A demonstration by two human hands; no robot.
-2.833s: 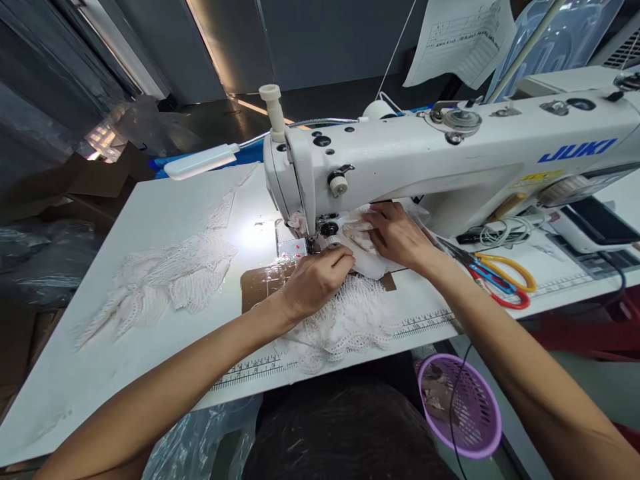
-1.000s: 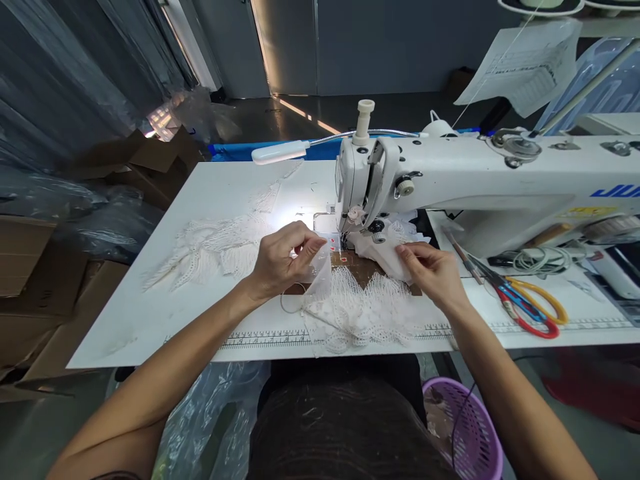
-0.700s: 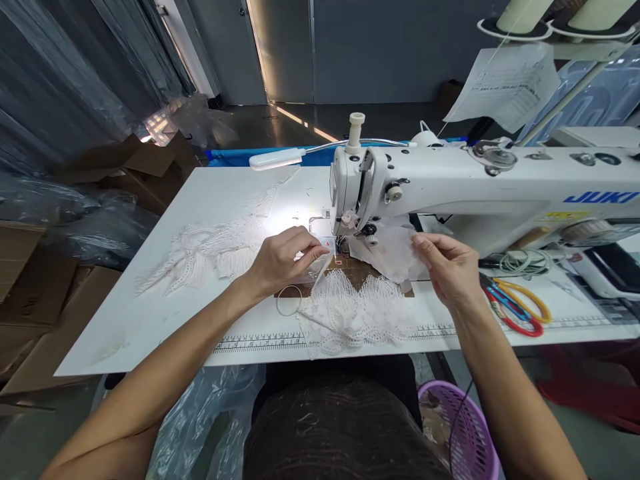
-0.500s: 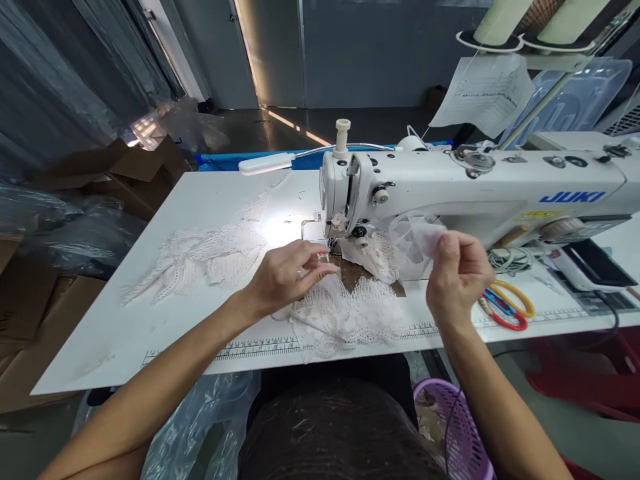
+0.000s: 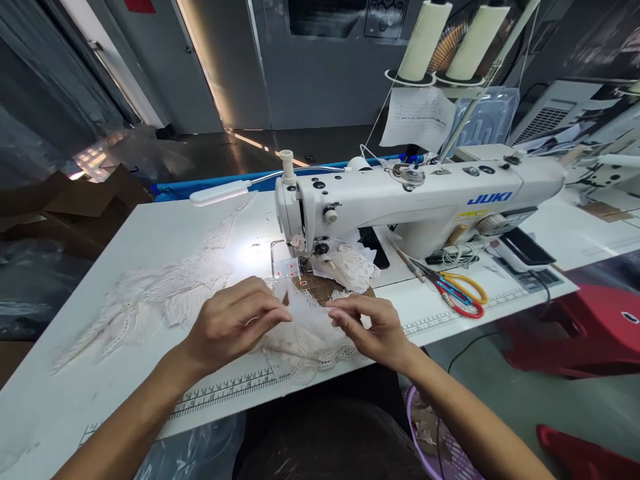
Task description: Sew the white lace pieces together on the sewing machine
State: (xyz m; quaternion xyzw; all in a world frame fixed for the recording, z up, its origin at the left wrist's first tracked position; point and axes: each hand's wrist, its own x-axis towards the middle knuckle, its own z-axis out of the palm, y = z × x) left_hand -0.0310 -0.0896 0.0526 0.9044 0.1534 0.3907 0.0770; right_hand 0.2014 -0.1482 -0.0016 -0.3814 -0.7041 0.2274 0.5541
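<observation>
On our white table [image 5: 47,407]: one JUKI, lots of lace

Up toward the back we've got the white sewing machine [image 5: 360,200], arm running off right. Left of it, a long lace pile [image 5: 170,293] sprawls across the tabletop. Along the front edge, below our hands, lies some scalloped lace [image 5: 307,343]. Our left hand [image 5: 230,327] and right hand [image 5: 370,327] are both pinching a sheer white piece [image 5: 303,300] between thumb and fingers, so it hangs between them in front of the needle area. Can't tell if it's joined to the lace below, tbh. We've also got a bunched frilly bit [image 5: 353,267] just right of the needle, scissors [image 5: 463,290] further right, then a little cable coil [image 5: 460,255].
</observation>
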